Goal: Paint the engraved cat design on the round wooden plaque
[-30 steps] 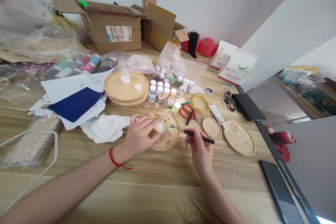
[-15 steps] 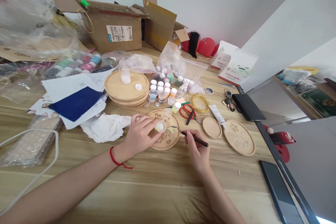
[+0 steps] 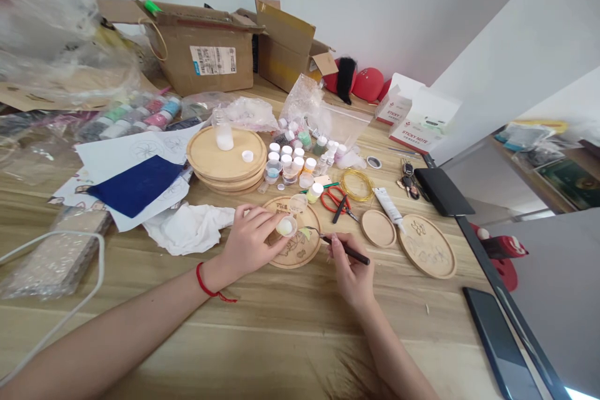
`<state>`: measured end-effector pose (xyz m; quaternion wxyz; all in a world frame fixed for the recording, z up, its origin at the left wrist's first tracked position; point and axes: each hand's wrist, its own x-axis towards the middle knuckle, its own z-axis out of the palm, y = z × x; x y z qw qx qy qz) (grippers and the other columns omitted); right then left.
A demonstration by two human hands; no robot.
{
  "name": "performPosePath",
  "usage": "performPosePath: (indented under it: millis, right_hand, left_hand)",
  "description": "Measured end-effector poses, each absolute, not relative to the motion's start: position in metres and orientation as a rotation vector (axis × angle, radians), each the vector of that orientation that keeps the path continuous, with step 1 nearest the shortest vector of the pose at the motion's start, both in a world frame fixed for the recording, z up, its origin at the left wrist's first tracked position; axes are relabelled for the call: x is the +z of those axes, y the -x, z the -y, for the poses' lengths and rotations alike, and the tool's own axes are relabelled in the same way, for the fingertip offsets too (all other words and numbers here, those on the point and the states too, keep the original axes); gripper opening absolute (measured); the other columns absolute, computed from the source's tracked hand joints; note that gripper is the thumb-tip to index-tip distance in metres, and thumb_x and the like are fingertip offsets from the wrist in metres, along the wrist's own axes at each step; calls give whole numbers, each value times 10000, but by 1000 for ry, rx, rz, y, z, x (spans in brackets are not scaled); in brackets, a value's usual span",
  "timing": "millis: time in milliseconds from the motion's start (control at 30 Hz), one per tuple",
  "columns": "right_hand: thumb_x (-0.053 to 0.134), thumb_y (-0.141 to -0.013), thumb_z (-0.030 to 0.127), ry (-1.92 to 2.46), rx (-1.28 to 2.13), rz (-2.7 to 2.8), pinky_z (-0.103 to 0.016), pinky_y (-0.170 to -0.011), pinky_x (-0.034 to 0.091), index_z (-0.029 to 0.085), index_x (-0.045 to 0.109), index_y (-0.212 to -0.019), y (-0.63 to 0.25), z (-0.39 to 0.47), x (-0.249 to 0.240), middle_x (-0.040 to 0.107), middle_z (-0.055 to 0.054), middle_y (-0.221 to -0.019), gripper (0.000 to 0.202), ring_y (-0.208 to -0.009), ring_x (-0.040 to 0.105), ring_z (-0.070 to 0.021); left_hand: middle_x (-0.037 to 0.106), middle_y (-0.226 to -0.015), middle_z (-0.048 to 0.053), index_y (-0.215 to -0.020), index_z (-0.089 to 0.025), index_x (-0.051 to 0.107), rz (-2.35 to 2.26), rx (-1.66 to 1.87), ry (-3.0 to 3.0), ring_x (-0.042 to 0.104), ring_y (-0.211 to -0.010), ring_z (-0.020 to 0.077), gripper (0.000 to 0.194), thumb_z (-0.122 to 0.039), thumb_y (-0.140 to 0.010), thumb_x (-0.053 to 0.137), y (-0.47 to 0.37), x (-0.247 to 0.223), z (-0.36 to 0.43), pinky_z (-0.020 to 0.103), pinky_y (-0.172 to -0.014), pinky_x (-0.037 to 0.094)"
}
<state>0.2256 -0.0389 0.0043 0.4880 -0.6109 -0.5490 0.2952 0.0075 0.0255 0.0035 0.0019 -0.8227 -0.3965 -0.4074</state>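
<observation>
My left hand [image 3: 253, 234], with a red string at the wrist, holds a small clear cup [image 3: 285, 226] with pale contents over a round wooden plate [image 3: 307, 256]. Dark line drawings and a pale green patch show on that plate. Between the fingers of my right hand [image 3: 351, 265] is a thin dark-handled tool [image 3: 351, 251], its fine tip over the plate's right part near the green patch. Just behind the plate stands a jar of yellow-green material [image 3: 315, 192] with a white lid.
Stacked wooden plates [image 3: 225, 165], a white cloth [image 3: 192, 228] and a blue cloth [image 3: 135, 186] lie left. Several small jars [image 3: 285, 153], orange-handled pliers [image 3: 332, 199] and gold wire [image 3: 357, 185] sit behind. A tube [image 3: 388, 205], another drawn plate [image 3: 427, 247] and a phone [image 3: 504, 340] are right.
My right hand and the tool have shifted very slightly, with the handle's end a little farther left and lower. My left hand and the cup look unchanged.
</observation>
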Motion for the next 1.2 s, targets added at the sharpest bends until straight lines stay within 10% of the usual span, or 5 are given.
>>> performPosePath:
  millis: [1200]
  right_hand:
    - [534,-936,366,1485,625,1342,-300,-616,470,173,683,-898,-233,42,6,649,-49,-733,247,-693,613,-186]
  left_hand:
    - [749,-902,30,-994,-203,659,1273,-1266,2603,659,-840,205,201,-333,-841,665,-7,4,-25,392,-831,387]
